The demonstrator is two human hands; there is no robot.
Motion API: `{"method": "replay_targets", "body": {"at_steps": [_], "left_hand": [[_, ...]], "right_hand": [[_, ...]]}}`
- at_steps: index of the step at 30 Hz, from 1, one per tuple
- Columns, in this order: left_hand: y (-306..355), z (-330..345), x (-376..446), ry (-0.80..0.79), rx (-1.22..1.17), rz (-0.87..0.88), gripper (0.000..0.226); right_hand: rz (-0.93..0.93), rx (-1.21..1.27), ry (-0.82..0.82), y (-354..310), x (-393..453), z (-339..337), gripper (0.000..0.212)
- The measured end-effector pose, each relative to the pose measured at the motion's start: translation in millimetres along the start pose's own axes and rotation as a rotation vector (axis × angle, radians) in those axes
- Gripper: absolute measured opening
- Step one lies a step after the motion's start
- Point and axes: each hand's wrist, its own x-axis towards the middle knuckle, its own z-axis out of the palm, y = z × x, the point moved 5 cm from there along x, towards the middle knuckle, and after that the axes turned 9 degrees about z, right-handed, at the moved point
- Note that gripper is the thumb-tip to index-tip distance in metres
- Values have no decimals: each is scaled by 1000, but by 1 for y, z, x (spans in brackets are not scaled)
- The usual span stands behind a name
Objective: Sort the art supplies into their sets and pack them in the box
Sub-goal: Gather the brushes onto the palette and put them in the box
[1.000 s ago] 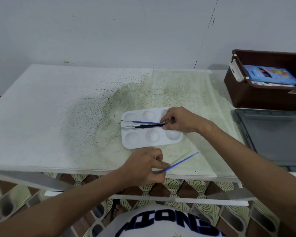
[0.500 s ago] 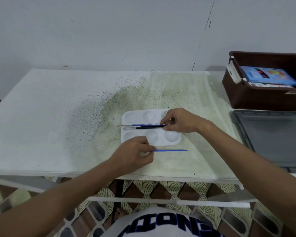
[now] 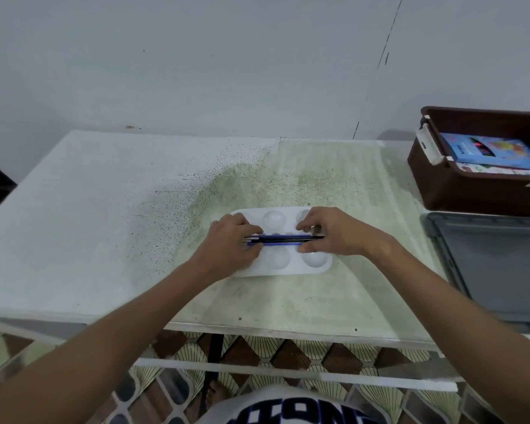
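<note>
A white paint palette [image 3: 283, 267] with round wells lies on the table's middle. Across it lie thin paintbrushes [image 3: 283, 240], blue and black, bunched side by side. My left hand [image 3: 228, 244] pinches their left ends, with the blue brush between its fingers. My right hand [image 3: 332, 232] holds their right ends. The brown box [image 3: 471, 191] stands at the far right with a blue booklet [image 3: 493, 151] inside it.
A grey lid or tray [image 3: 499, 267] lies flat at the right, just in front of the brown box. The white table [image 3: 89, 224] has a speckled green stain at its middle. Its front edge runs below my forearms.
My left hand carried the loose blue brush from the table's front edge up onto the palette and laid it beside the other brushes. My right hand stayed on the brushes' right ends.
</note>
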Motion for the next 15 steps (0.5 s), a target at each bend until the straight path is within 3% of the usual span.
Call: {"method": "replay_targets", "body": {"at_steps": [4, 7, 10, 13, 15], "left_hand": [[-15, -5, -2, -5, -3, -90, 48], [-24, -7, -1, -17, -22, -109, 39], [-26, -4, -1, -14, -73, -115, 29], [-30, -6, -6, 35, -114, -155, 48], [-38, -8, -12, 65, -151, -196, 48]], "right_hand": [[-39, -54, 57, -2, -3, 1, 24], [-30, -32, 95, 1, -6, 2, 23], [-6, 13, 163, 6, -8, 5, 25], [84, 79, 249, 18, -17, 7, 36], [137, 164, 298, 29, -25, 7, 42]]}}
